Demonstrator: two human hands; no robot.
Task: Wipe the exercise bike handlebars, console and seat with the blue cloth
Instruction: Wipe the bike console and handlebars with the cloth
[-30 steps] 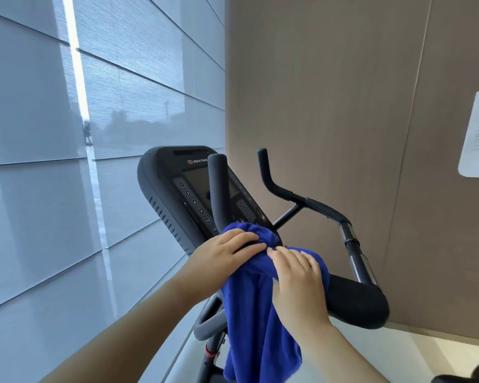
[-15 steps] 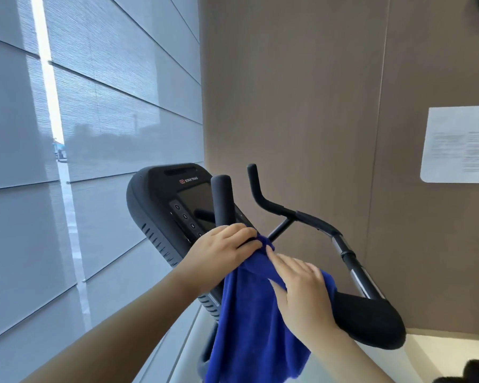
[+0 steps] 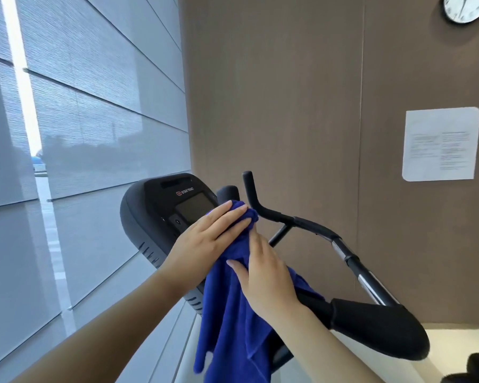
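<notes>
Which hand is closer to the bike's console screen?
Left. The left hand sits right beside the console screen, on the blue cloth; the right hand holds the cloth lower down.

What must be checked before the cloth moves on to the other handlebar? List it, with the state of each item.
1. Blue cloth is wrapped over the upright grip: ok, only the grip's tip shows above it.
2. Left hand presses the cloth with straight fingers: ok.
3. Right hand lies on the cloth lower down: ok. Whether it grips: cannot tell.
4. Other handlebar is bare, nothing on it: ok.
5. Console is within reach beside the left hand: ok.
6. Hanging cloth end is free of the frame: cannot tell, it runs out of view.
</notes>
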